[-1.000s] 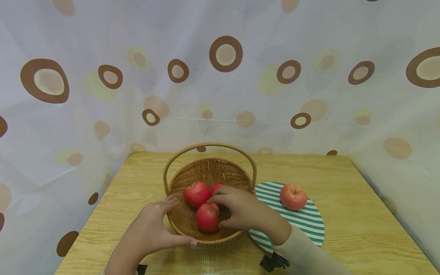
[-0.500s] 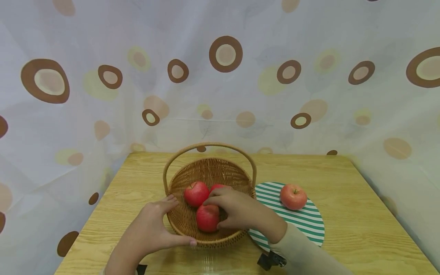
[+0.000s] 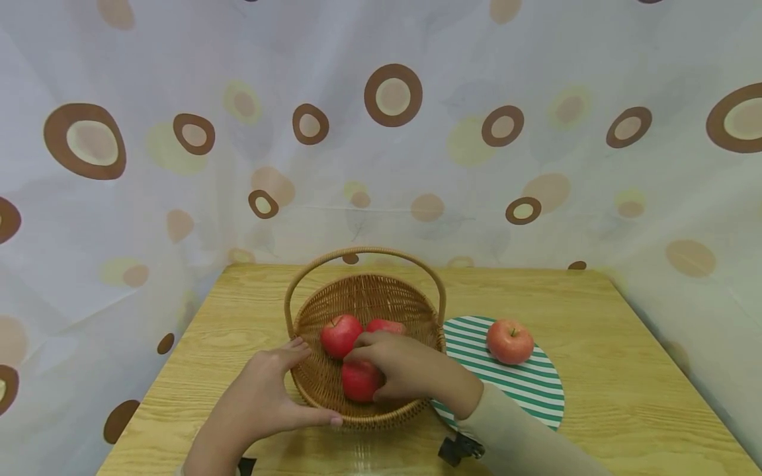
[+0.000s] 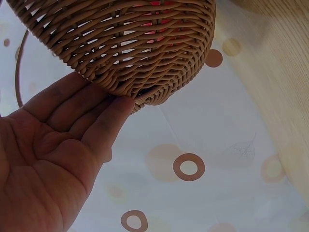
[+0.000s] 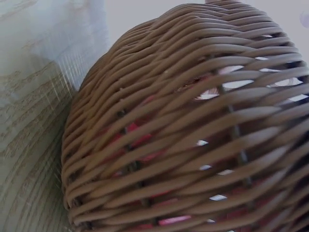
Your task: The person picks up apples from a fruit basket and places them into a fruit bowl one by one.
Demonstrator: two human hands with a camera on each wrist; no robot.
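Observation:
In the head view, a wicker basket (image 3: pixel 369 291) with a tall arched handle holds three red apples. My right hand (image 3: pixel 405 363) reaches inside, its fingers and thumb curled around the front red apple (image 3: pixel 359 381) and covering part of it. Another red apple (image 3: pixel 341 336) lies behind it to the left, and a third red apple (image 3: pixel 385 325) shows partly above my knuckles. My left hand (image 3: pixel 262 393) touches the basket's left side with straight fingers, its thumb along the front rim. From the left wrist, those fingers press against the wicker wall (image 4: pixel 135 48). The right wrist view shows mostly basket weave (image 5: pixel 183 125).
Right of the basket lies a round green-and-white striped placemat (image 3: pixel 544 396), partly under my right forearm. One paler red apple (image 3: pixel 510 342) sits on it. The wooden table (image 3: pixel 619 390) is backed by a spotted curtain (image 3: pixel 452 66) on the far side and both flanks.
My right hand has shifted left, further over the front apple, so more of the rear apple shows. The left hand and the basket hold their places. The head view has moved very slightly.

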